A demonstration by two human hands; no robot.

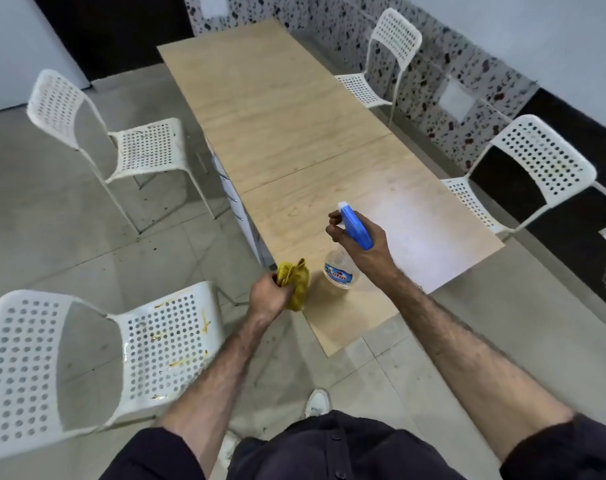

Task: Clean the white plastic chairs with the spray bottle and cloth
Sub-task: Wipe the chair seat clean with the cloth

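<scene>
4 chairs (145, 147); 1 spray bottle (346, 251) R hand (367, 251), 1 cloth (296, 282) L hand (266, 299).

Long plywood table (287, 126), grey tiled floor (52, 237), speckled terrazzo wall band (443, 98).

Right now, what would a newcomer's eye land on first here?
Probably the two hands mid-frame: the right hand grips a blue-topped spray bottle over the near end of the long wooden table, and the left hand holds a bunched yellow cloth. Next, the near-left white chair, whose perforated seat is smeared with yellowish stains. Three more white chairs stand around the table.
</scene>
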